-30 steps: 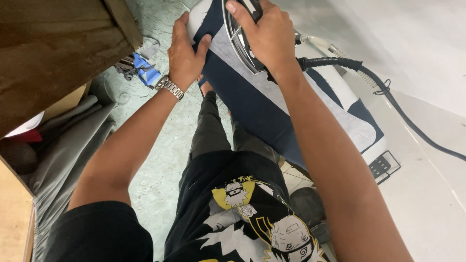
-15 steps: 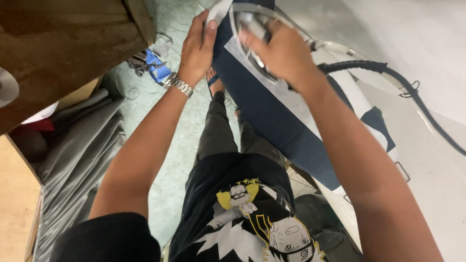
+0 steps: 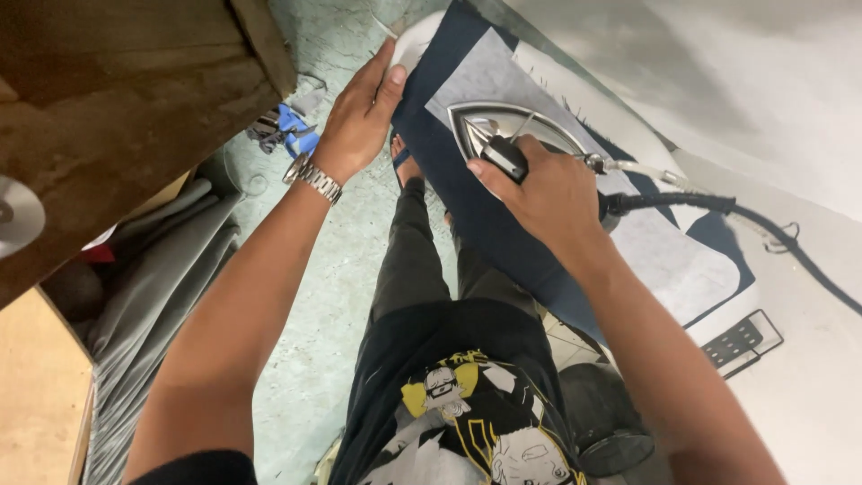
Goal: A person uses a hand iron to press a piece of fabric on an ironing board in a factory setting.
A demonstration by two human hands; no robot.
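The iron (image 3: pixel 512 135) sits on a grey lining sheet (image 3: pixel 503 76) laid over navy cloth (image 3: pixel 489 224) on the white counter (image 3: pixel 790 395). The right hand (image 3: pixel 548 193) has its fingers clenched around the iron's handle; the left hand (image 3: pixel 359 121) lies flat, fingers released, pinning the cloth's near edge. This looks like pressing the lining on. The next pass seems to call for a steady slide along the sheet. The cloth overhangs the counter's edge; the hose (image 3: pixel 718 208) trails right, with open counter beyond.

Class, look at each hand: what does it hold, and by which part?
The right hand grips the iron by its black handle. The left hand holds nothing; it presses flat on the dark blue fabric's edge.
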